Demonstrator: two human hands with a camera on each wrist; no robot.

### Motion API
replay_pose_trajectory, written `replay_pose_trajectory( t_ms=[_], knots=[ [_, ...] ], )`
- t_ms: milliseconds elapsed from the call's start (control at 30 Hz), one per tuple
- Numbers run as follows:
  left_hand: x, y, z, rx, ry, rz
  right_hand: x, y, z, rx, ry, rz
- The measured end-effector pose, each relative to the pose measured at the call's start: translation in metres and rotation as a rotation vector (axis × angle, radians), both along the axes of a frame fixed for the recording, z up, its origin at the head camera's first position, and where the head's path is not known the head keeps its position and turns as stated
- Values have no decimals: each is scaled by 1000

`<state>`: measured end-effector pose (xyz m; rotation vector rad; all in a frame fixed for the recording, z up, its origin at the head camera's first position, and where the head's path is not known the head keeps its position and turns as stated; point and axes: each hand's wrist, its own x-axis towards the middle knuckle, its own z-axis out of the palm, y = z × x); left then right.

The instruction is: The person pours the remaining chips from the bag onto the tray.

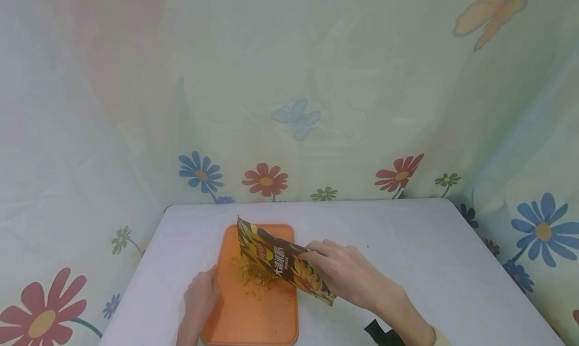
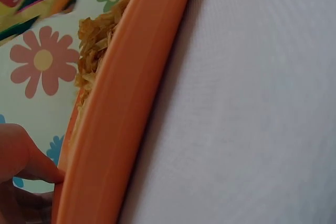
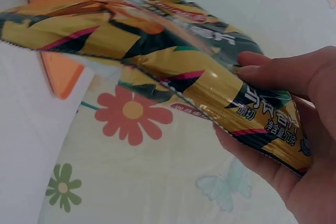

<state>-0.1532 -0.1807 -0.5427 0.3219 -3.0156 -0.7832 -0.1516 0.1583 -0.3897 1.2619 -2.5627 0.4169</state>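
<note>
My right hand [image 1: 350, 273] grips one end of a dark brown and gold chip bag [image 1: 282, 258], which it holds tilted above an orange tray [image 1: 253, 321]. Thumb and fingers wrap the bag in the right wrist view. Beneath the bag's far end lies a heap of yellowish-brown, crinkled chips [image 1: 253, 273], partly hidden by the bag. Small crumbs are scattered around them. At the tray's left side, my left hand [image 1: 200, 293] holds the raised rim, and in the left wrist view its fingertips [image 2: 44, 166] pinch the edge.
A white table [image 1: 407, 255] bears the tray. Near my right forearm lies a black item [image 1: 383, 334], cut off by the lower edge of the view. Behind the table hangs a flower- and butterfly-printed curtain [image 1: 362, 109].
</note>
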Motion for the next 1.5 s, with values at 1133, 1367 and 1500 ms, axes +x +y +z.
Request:
replay_pose_trajectory(
  t_ms=[1133, 1367, 1500],
  knots=[
    [0, -1, -2, -12, 32, -5, 2, 1, 8, -1, 14, 13],
    [0, 0, 0, -6, 23, 0, 3, 2, 9, 11, -6, 0],
    [0, 0, 0, -6, 17, 8, 3, 3, 9, 2, 0, 5]
  ],
)
